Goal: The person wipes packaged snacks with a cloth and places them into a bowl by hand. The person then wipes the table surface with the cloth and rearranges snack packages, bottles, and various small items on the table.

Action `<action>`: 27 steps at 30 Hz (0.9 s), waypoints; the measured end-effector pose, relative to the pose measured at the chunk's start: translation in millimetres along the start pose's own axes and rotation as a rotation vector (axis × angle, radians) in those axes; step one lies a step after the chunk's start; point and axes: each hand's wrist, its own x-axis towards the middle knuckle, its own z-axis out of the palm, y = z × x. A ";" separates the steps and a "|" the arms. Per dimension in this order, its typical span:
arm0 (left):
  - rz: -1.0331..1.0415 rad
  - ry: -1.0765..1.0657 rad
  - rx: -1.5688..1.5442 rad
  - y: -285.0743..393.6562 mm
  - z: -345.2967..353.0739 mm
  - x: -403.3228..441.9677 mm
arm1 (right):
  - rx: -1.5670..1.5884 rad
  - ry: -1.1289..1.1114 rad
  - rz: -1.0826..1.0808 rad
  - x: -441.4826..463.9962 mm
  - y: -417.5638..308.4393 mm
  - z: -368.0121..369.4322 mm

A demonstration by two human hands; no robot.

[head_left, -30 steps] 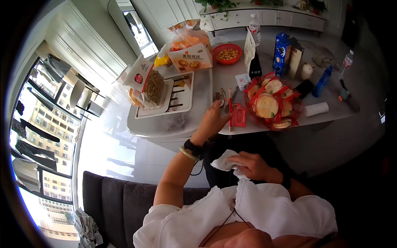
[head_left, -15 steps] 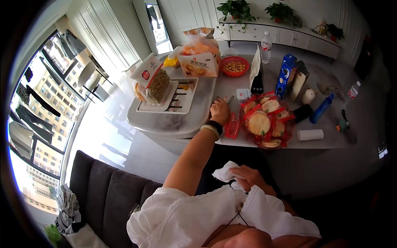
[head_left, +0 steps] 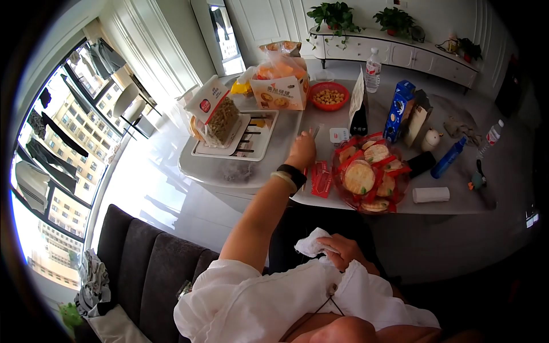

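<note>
My left hand (head_left: 302, 151), with a dark band and a pale bangle at its wrist, reaches over the table. Its fingers are curled in, and a thin greyish thing (head_left: 316, 132) shows at their tips, too small to name. Just right of this hand lies a red packet (head_left: 321, 179). A clear round container of wrapped round crackers (head_left: 360, 177) stands further right, beside a small white packet (head_left: 338, 135). Low over my lap, my right hand (head_left: 345, 251) is closed around a crumpled white tissue (head_left: 313, 242).
Left on the table, a white tray (head_left: 260, 150) carries a snack bag (head_left: 220, 121). Behind are a printed box (head_left: 280, 93) and a red bowl of nuts (head_left: 329, 98). A blue carton (head_left: 398, 111), water bottle (head_left: 373, 71), blue spray bottle (head_left: 448, 158) and white roll (head_left: 431, 195) stand or lie rightward.
My left hand has shifted slightly away from me, its fingers more curled, and the thin greyish thing has moved with it. The right hand still holds the tissue. The view has tilted slightly.
</note>
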 end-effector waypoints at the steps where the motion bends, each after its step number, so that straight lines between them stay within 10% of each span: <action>1: 0.043 0.002 -0.030 -6.8 -2.3 3.1 | -0.001 0.001 -0.003 0.8 1.3 0.7; 7: -0.044 -0.025 -0.193 12.3 -159.0 5.8 | 0.012 -0.003 -0.001 9.1 6.2 2.7; 13: 0.303 0.110 0.132 -30.7 -234.6 21.4 | 0.082 -0.061 0.119 18.8 12.0 4.7; 14: 0.096 -0.270 0.129 -18.5 -259.8 23.9 | 0.072 -0.052 0.106 21.9 11.9 4.9; 17: 0.412 0.005 0.169 -69.5 -223.7 24.5 | 0.113 -0.048 0.133 28.0 18.2 6.2; 27: 0.226 -0.042 0.031 -132.8 -131.9 55.3 | 0.127 -0.079 0.157 46.3 34.0 0.7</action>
